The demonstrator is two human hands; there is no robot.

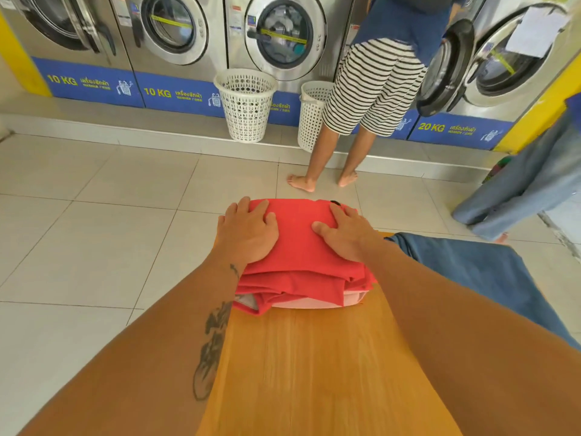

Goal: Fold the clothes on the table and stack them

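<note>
A folded red garment [298, 243] lies on top of a small stack at the far end of the wooden table [314, 372]. A white folded piece [314, 302] shows under it at the near edge. My left hand [248, 234] lies flat on the red garment's left side, fingers spread. My right hand [345, 236] presses flat on its right side. Neither hand grips the cloth. Blue jeans [471, 272] lie on the table to the right, partly behind my right forearm.
A person in striped shorts [374, 89] stands barefoot at an open washer [446, 67] beyond the table. Two white laundry baskets [246, 102] [312, 114] stand by the machines. Another person in jeans [518, 190] is on the right. Tiled floor lies to the left.
</note>
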